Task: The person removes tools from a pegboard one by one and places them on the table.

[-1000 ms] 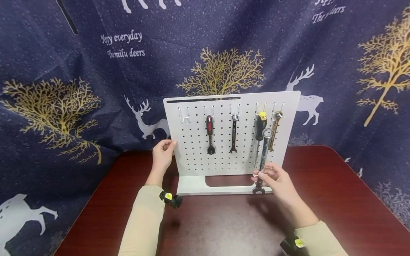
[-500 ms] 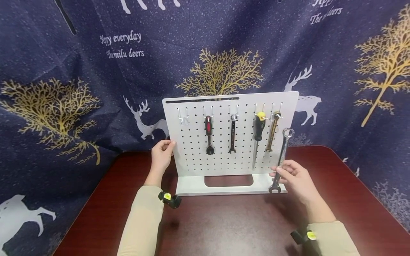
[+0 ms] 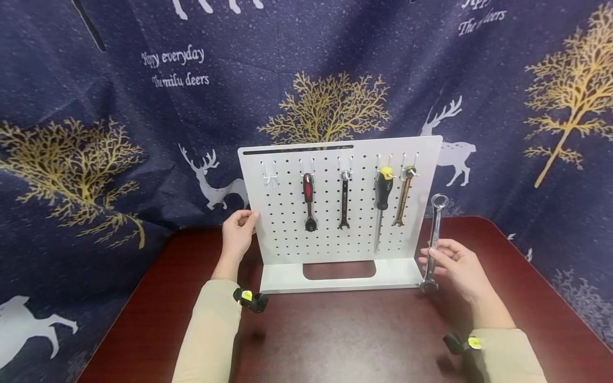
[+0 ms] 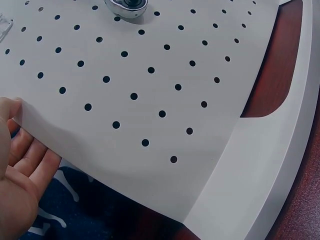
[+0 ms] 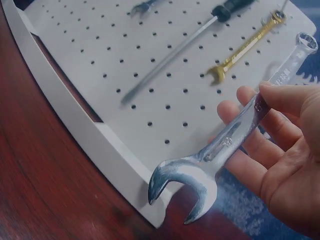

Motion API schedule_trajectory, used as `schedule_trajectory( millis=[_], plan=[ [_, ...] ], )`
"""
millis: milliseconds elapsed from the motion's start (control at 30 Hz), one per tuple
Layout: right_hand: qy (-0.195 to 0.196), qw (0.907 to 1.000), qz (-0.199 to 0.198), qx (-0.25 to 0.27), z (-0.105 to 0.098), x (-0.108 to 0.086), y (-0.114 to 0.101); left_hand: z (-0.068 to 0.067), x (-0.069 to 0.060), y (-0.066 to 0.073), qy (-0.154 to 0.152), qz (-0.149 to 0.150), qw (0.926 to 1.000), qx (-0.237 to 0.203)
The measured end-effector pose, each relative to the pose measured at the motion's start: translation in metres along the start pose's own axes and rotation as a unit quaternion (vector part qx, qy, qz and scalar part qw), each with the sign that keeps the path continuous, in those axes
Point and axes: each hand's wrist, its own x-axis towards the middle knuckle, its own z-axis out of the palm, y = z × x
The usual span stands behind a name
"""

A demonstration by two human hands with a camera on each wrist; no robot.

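My left hand (image 3: pixel 237 234) pinches the left edge of a white pegboard (image 3: pixel 287 234), thumb in front and fingers behind, as the left wrist view shows. Off the board's right edge, my right hand (image 3: pixel 457 263) holds a large silver combination wrench (image 5: pixel 225 145) between thumb and fingers, ring end up and open end down. Hanging on the board are a red-and-black ratchet (image 3: pixel 308 197), a smaller combination wrench (image 3: pixel 345 202), a screwdriver (image 3: pixel 383 194) with a yellow-and-dark handle, and a gold combination wrench (image 3: pixel 404 197).
A hook (image 3: pixel 271 178) at the board's upper left bears no tool. The board's white base (image 3: pixel 335 284) stands on a dark red table (image 3: pixel 354 335). Behind hangs a dark blue cloth (image 3: pixel 230 111) printed with deer and gold trees.
My right hand has carried the large wrench rightward, from in front of the screwdriver to past the board's right edge. The left hand keeps its grip on the board's edge.
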Motion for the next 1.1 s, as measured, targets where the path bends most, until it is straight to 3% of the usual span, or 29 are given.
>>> schedule_trajectory(
  millis=[533,1100],
  plan=[
    [0.022,0.9988,0.039,-0.02,-0.022,-0.006,0.004,-0.001,-0.001,0.001,0.003,0.003,1.0,0.001],
    [0.063,0.9857,0.111,-0.11,-0.036,-0.01,0.014,-0.001,-0.001,0.001,0.0,0.006,1.0,0.004]
  ],
)
